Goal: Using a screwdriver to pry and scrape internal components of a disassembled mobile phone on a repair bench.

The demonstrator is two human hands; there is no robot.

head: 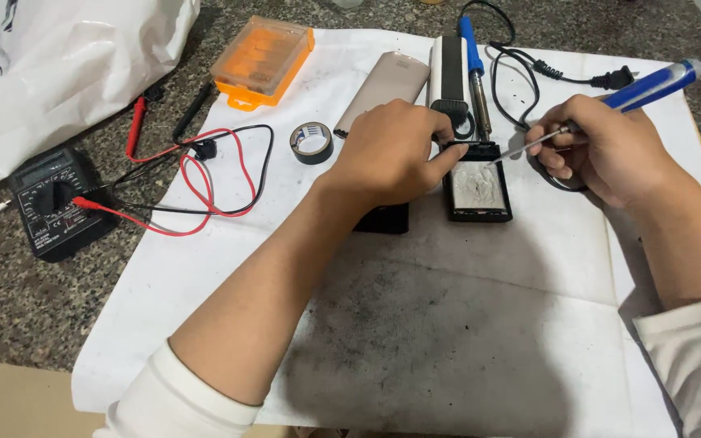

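Soldering iron with a blue handle sits gripped in the right hand, tip at the black tray. Left hand is curled closed, fingertips pressing the tray's rim on the desk.

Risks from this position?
1. The soldering iron tip, in the right hand, sits close to the left hand fingers steadying the black tray: possible burn.
2. The white paper sheet underneath might scorch.
3. The black power cord loops beside the right hand and may snag.
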